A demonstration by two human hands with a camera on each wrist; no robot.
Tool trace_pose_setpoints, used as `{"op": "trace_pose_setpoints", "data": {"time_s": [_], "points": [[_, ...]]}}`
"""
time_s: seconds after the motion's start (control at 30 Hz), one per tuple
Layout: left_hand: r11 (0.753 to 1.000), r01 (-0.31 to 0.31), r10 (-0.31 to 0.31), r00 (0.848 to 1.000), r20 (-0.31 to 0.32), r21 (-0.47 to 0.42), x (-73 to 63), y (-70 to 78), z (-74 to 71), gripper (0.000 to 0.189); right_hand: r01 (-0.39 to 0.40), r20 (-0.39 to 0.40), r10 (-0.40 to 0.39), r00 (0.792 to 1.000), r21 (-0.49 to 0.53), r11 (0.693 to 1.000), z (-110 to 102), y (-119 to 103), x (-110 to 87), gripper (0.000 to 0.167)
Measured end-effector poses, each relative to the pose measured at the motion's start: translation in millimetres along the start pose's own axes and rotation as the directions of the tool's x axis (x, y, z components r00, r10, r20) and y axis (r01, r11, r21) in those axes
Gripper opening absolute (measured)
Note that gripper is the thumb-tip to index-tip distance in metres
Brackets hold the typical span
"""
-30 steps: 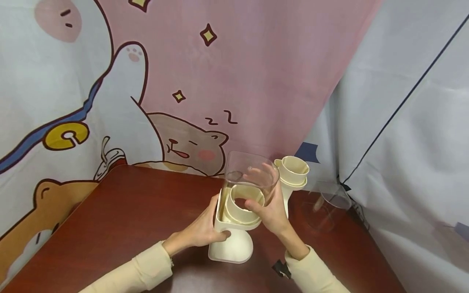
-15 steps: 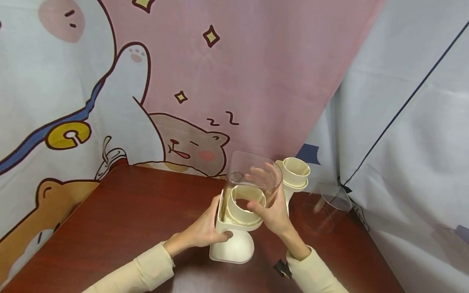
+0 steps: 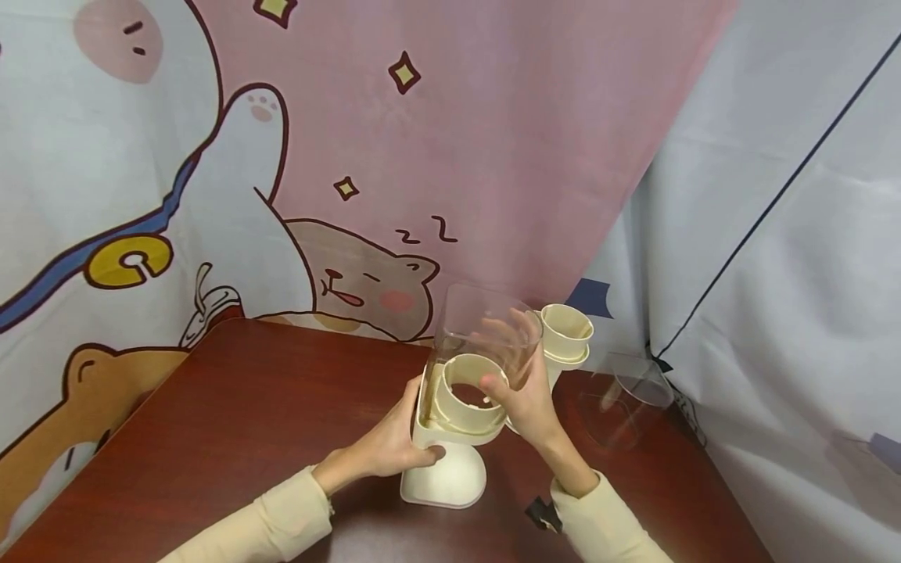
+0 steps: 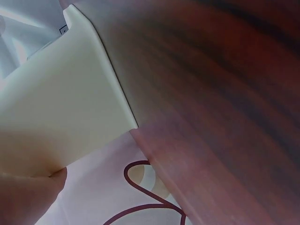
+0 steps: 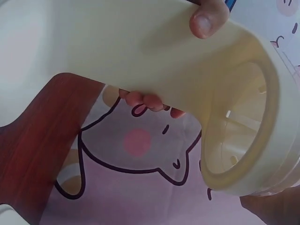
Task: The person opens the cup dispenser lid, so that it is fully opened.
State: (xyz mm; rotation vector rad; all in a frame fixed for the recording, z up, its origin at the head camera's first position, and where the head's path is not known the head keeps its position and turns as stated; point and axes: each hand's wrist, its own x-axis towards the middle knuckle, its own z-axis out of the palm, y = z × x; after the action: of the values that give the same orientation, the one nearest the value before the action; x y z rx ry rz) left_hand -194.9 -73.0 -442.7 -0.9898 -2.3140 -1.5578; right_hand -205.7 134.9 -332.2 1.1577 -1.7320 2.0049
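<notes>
A cream plastic stand (image 3: 445, 475) with a round collar (image 3: 472, 410) and a rounded foot rises from the table. My left hand (image 3: 387, 442) grips its column, thumb across the front; fingers (image 5: 145, 101) wrap the far side in the right wrist view. The stand's flat back (image 4: 56, 93) fills much of the left wrist view. Above the collar, my right hand (image 3: 528, 399) holds a clear plastic container (image 3: 472, 309) by its right side, fingers behind it and thumb in front. The container's lower end overlaps the collar in the head view.
A second cream stand (image 3: 566, 332) with a similar collar stands behind my right hand, partly hidden. Right of it is another clear container (image 3: 622, 403) on the table (image 3: 281, 407). Black tape (image 3: 543, 514) lies near my right sleeve. Printed curtains (image 3: 528, 141) border the table.
My right hand and the clear container have risen slightly, and the right thumb sits a little higher over the collar. My left hand keeps its grip on the stand.
</notes>
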Motion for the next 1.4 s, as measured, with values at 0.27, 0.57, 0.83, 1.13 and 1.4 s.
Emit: {"op": "trace_pose_setpoints", "data": {"time_s": [0.27,0.57,0.83,1.13,1.4], "points": [[1.0,-0.003,0.003,1.0,-0.004,0.016,-1.3,-0.7,-1.6,0.11,0.046,-0.022,-0.045,0.999,0.033,0.998,-4.1,-1.1,2.5,0.086],[1.0,-0.006,0.006,1.0,-0.021,0.003,-16.5,-3.4,-21.7,0.108,0.051,-0.158,-0.03,0.987,0.135,0.99,-19.9,-4.7,19.0,0.073],[0.996,-0.083,0.083,0.997,-0.005,0.024,-43.4,-6.0,-49.3,0.105,-0.025,-0.27,0.032,0.962,0.028,0.999,-19.6,10.8,23.4,0.082],[0.993,-0.102,0.103,0.994,-0.02,0.057,-62.7,-4.4,-72.2,0.107,-0.232,-0.29,0.17,0.942,-0.196,0.953,-4.5,58.7,19.6,0.092],[0.996,-0.077,0.078,0.997,-0.018,0.046,-66.8,-3.1,-76.3,0.107,-0.434,-0.408,0.264,0.874,-0.411,0.802,4.6,112.6,0.5,0.103]]}}
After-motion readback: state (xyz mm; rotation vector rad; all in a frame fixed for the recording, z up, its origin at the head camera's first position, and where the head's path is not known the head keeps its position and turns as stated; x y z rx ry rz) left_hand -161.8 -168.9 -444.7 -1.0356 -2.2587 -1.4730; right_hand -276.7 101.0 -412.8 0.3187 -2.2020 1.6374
